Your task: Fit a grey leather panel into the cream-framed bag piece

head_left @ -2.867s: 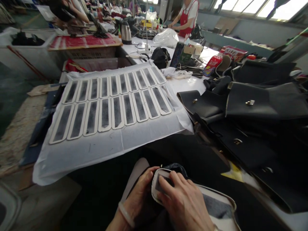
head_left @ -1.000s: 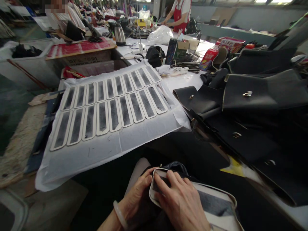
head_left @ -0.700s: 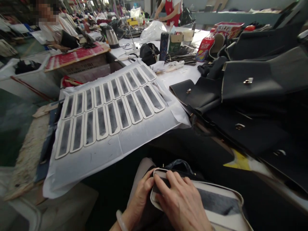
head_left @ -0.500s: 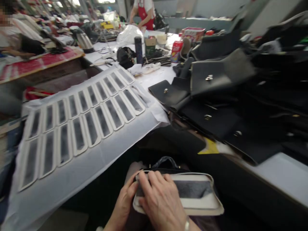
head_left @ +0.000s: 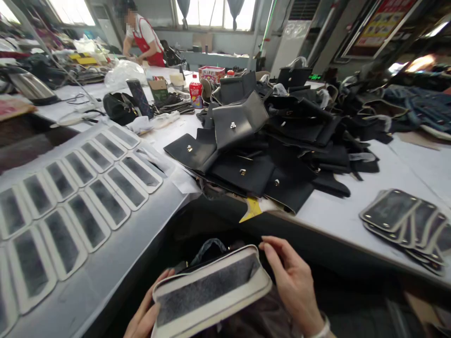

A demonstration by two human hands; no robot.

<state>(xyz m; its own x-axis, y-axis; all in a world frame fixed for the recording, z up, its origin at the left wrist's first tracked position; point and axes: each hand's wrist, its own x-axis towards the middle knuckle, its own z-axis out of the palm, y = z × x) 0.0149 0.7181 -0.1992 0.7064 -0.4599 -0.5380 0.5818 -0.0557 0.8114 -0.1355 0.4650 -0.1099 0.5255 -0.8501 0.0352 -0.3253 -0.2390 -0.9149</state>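
- Cream-edged panel [head_left: 211, 291] with a dark grey centre lies low in the view, over the person's lap, tilted with its right end higher.
- Left hand [head_left: 146, 314] grips the panel's lower left corner from beneath, fingers curled up around the edge.
- Right hand [head_left: 294, 281] sits at the panel's upper right end, fingers loosely spread, fingertips just beside the corner; whether they touch it cannot be told.
- Dark bag [head_left: 211, 246] shows just behind the panel.
- Rows of similar panels [head_left: 88, 197] lie on a white sheet [head_left: 105, 272] to the left.
- Black leather pieces [head_left: 268, 150] are heaped on the table [head_left: 352, 211] ahead, with stacked panels [head_left: 405, 223] at the right.
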